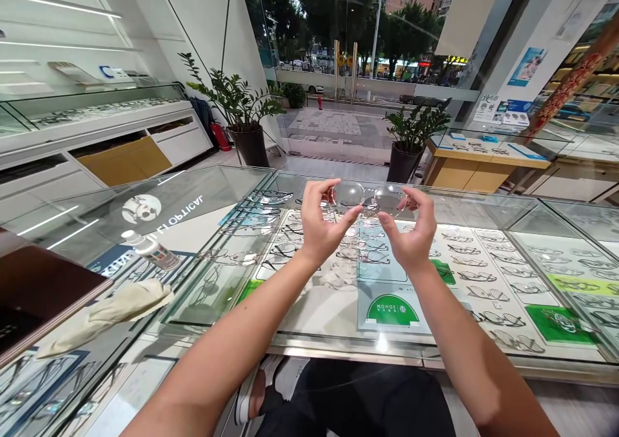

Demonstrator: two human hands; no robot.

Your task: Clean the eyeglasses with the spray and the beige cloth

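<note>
A pair of eyeglasses [349, 193] with thin rims and clear round lenses is held up above the glass display case [348, 343]. My left hand [323, 223] grips it at one lens, thumb below and fingers curled at the outer rim. At the other lens, my right hand [412, 229] pinches the frame between thumb and fingers. Both hands are in mid-air over the case. Rows of eyeglass frames [283, 251] lie inside it beneath them.
On the glass to the left stand a white spray bottle [153, 251] and a crumpled cream cloth [104, 318]. A brown panel [39, 295] lies at the left edge. Potted plants [249, 144] and a glass door [345, 76] are beyond the case.
</note>
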